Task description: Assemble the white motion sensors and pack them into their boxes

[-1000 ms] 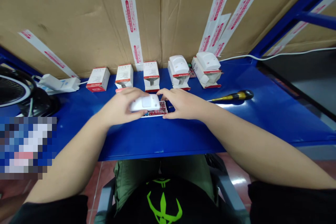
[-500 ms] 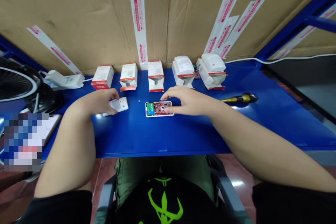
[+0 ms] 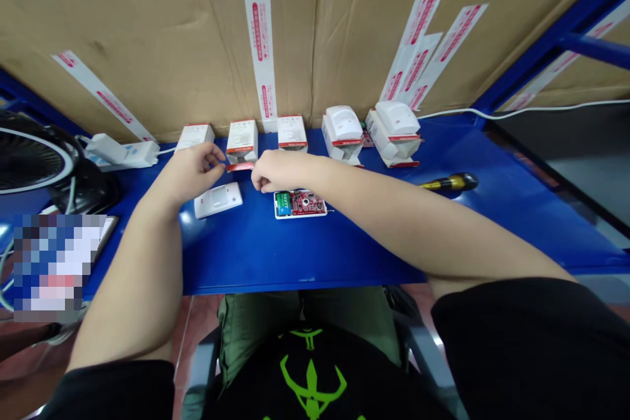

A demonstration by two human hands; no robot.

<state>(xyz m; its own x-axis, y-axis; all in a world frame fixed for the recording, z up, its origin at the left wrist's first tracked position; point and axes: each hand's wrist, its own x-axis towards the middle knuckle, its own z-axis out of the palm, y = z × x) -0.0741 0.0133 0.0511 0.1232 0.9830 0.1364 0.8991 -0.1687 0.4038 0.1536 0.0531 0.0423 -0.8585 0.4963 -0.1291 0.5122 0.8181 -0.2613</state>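
Note:
My left hand [image 3: 189, 170] hovers just above and behind a white plastic sensor cover [image 3: 218, 199] that lies on the blue table [image 3: 275, 256]. Its fingers are loosely curved and apart, and it holds nothing. My right hand [image 3: 275, 174] reaches across to the left, with its fingers pinched together at the table just beyond an opened sensor base. That base [image 3: 300, 203] shows a red circuit board and a green battery. What the pinch holds is too small to see.
Three small white-and-red boxes [image 3: 242, 139] stand along the cardboard wall. Two more boxes carry white sensors [image 3: 343, 126] on top. A yellow-and-black screwdriver [image 3: 445, 182] lies to the right. A fan [image 3: 29, 164] and a white power strip [image 3: 121, 151] sit at the left.
My left hand carried the white cover off the base, set it down to the left and let go. My right hand left the circuit board and moved left into a pinch.

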